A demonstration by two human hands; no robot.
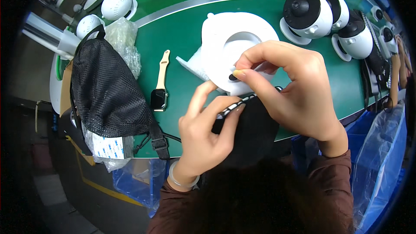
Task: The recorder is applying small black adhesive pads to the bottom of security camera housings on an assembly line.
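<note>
A white rounded plastic part (216,32) with a wide round recess lies in front of me on the green table, tilted over a piece of white foam sheet (197,64). My right hand (303,86) is closed over its near edge, thumb and forefinger pinched at a small black pad (232,77). Whether the pad touches the white part, I cannot tell. Between the thumb and fingers of my left hand (203,136) is a narrow black strip (236,105) with white spots, just below the part. One left fingertip reaches under the part's edge.
To the left lie a smartwatch (159,99) with a beige strap, a black mesh bag (106,89) and bubble wrap (125,43). Several white-and-black round devices (307,13) stand at the far right, near a keyboard (372,30). Blue plastic-lined bins (377,156) stand below the table edge.
</note>
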